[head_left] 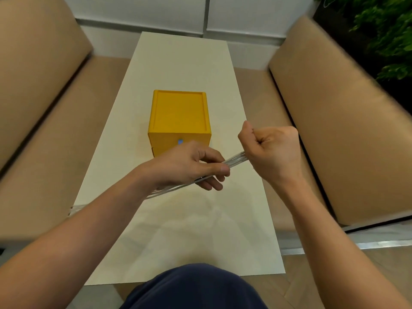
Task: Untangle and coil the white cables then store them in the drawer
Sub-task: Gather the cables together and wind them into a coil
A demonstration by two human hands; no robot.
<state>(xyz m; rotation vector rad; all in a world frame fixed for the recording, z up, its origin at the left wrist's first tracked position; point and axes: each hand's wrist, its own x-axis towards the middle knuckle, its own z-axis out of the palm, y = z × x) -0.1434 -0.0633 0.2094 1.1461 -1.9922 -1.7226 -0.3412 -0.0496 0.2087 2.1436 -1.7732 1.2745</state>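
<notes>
Head view: two bare hands work above one long pale counter [178,63] that runs from near to far.

The left hand [189,166] is near the middle. Its thumb is pressed down on top of the white cables [236,160] and its other fingers [209,184] curl beneath them, so it pinches the bundle.

The right hand [272,150] is just to the right and a little farther off. It is balled into a fist, and the cables run into the fist at its left side. Its fingers are curled tight around their end.

Between the two hands the cables are stretched straight as several thin strands side by side. Blur keeps the strands from being counted. From the left hand they pass under the left forearm and show again at the counter's left edge. The whole bundle is held above the counter.

One yellow box [178,117] stands on the counter just beyond the left hand, which hides the lower part of its front. The top of the box is a flat panel with a raised rim. One small blue knob [180,141] shows on the near face.

There are two tan sofas: the left sofa [44,108] and the right sofa [334,130], one along each long side of the counter. One green plant [379,30] fills the far right corner. A white wall [145,10] closes the far end. One knee [194,286] in dark blue cloth shows at the near edge.
</notes>
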